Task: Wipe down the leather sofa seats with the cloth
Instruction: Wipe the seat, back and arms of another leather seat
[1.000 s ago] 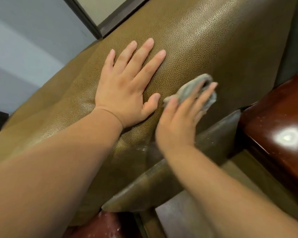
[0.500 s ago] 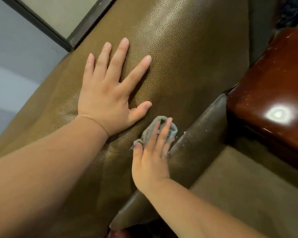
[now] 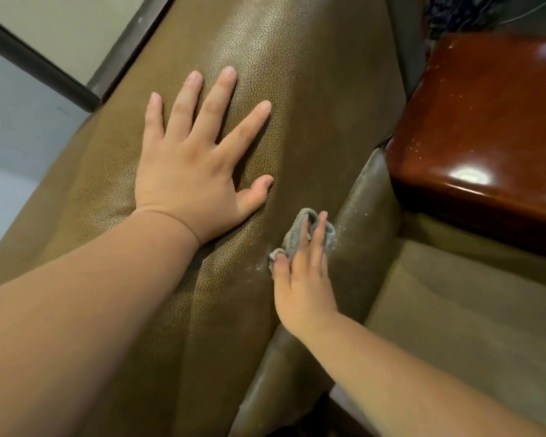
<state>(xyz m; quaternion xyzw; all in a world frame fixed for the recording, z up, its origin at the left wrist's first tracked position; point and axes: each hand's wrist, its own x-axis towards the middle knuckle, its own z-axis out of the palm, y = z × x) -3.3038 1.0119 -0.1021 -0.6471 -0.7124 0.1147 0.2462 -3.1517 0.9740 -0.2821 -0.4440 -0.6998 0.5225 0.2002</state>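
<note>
You see only one view, from your head: it looks forward and down, close above the sofa (image 3: 312, 89) and both forearms.

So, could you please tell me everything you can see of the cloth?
The cloth is a small grey rag, knit or terry by its look, bunched into a wad. It lies against the olive leather sofa, in the crease where the large cushion meets a lower padded edge. The right hand presses it with straight fingers; most of it is hidden beneath them. Pale specks dot the leather around it.
</note>
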